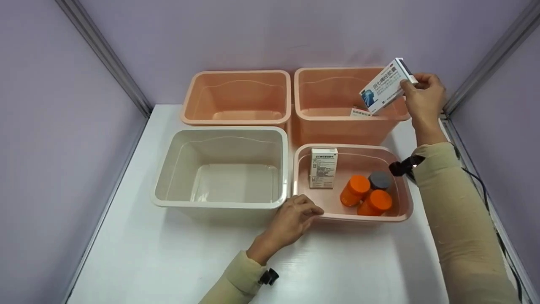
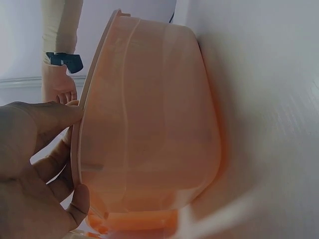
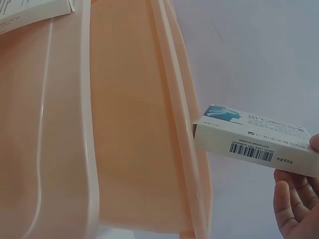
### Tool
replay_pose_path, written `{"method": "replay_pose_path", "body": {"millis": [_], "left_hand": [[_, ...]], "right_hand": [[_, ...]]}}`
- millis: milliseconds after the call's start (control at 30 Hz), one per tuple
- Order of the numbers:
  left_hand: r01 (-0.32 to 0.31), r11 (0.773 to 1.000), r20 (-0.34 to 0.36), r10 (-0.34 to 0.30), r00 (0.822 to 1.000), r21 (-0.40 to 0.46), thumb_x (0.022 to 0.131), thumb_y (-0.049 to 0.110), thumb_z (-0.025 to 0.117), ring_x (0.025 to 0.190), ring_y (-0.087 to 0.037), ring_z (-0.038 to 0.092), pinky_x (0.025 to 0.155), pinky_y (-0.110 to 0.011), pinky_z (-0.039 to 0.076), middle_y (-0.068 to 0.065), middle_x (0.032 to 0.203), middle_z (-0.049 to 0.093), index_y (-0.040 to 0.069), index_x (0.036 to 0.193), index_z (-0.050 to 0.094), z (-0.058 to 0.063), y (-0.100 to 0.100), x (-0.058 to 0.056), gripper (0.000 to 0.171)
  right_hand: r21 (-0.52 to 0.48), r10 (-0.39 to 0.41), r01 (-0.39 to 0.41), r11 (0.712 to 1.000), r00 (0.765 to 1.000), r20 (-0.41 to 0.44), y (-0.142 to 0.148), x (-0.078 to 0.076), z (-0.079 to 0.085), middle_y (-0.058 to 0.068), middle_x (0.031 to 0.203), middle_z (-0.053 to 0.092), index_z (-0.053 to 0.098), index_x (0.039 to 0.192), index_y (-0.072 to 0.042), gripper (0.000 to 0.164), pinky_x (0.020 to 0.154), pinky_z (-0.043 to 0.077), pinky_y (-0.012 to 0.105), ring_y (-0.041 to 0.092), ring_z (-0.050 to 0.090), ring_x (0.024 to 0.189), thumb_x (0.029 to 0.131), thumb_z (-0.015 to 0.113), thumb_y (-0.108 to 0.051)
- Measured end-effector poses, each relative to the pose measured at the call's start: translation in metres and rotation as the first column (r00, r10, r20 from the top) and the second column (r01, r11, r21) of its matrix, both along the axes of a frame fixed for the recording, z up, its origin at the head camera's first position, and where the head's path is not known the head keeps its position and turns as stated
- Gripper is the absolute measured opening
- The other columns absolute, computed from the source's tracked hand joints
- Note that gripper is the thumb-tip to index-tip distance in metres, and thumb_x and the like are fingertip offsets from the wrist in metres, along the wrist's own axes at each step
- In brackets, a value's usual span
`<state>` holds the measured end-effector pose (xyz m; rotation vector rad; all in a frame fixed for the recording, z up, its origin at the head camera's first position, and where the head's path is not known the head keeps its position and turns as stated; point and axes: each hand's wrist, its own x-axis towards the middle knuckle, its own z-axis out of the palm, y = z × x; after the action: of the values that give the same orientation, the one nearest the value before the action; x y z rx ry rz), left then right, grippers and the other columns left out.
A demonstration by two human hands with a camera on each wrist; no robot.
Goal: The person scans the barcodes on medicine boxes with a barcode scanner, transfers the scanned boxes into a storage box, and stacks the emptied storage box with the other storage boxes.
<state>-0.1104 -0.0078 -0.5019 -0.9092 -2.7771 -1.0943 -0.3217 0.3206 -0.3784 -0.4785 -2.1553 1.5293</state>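
Note:
In my right hand (image 1: 425,99) I pinch a white and blue medicine box (image 1: 386,88) by its right end, tilted above the back right orange bin (image 1: 341,126). A barcode shows on the side of that medicine box (image 3: 249,144) in the right wrist view. Another white box (image 1: 360,112) lies partly hidden in that back bin. With my left hand (image 1: 291,221) I grip the near left rim of the front pink bin (image 1: 358,218), thumb and fingers about its rim in the left wrist view. This bin holds a white medicine box (image 1: 323,169), two orange bottles (image 1: 357,188) and a grey-topped bottle (image 1: 379,180).
Left of the pink bin stands a grey-white bin (image 1: 219,205), with another orange bin (image 1: 236,122) behind it. All stand on a white table (image 1: 139,253) between pale walls. A dark cable (image 1: 485,190) runs along the right edge.

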Motion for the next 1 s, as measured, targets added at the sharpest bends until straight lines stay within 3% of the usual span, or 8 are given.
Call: {"method": "replay_pose_path", "body": {"millis": [400,633,1000], "left_hand": [[0.002,1.0,0.008,-0.002,1.0,0.008,0.091,0.011,0.071,0.108,-0.014,0.06,0.097,-0.03,0.047,0.005,0.099,0.065,0.023,0.106,0.076,0.002,-0.001,0.002,0.019],[0.004,1.0,-0.026,-0.004,1.0,0.019,0.091,0.01,0.072,0.106,-0.013,0.06,0.097,-0.029,0.046,0.005,0.098,0.065,0.023,0.105,0.076,0.0,-0.001,0.002,0.02],[-0.005,0.999,-0.007,0.005,1.0,0.031,0.091,0.011,0.072,0.106,-0.014,0.06,0.098,-0.029,0.046,0.005,0.098,0.066,0.023,0.105,0.076,0.001,-0.002,0.003,0.019]], "right_hand": [[0.056,0.037,-0.042,0.998,0.996,0.087,-0.012,-0.002,-0.014,-0.01,0.093,0.054,0.06,0.117,-0.014,0.028,0.071,0.049,0.015,0.003,0.056,0.083,0.093,0.068,-0.026],[0.146,0.038,-0.055,0.988,0.993,0.114,-0.016,-0.002,-0.022,-0.012,0.092,0.051,0.061,0.122,-0.014,0.034,0.073,0.045,0.021,0.001,0.051,0.083,0.093,0.066,-0.033],[0.219,0.058,-0.1,0.971,0.98,0.193,-0.022,-0.007,-0.027,-0.011,0.096,0.053,0.059,0.126,-0.011,0.04,0.081,0.046,0.023,0.004,0.053,0.091,0.094,0.066,-0.034]]}}
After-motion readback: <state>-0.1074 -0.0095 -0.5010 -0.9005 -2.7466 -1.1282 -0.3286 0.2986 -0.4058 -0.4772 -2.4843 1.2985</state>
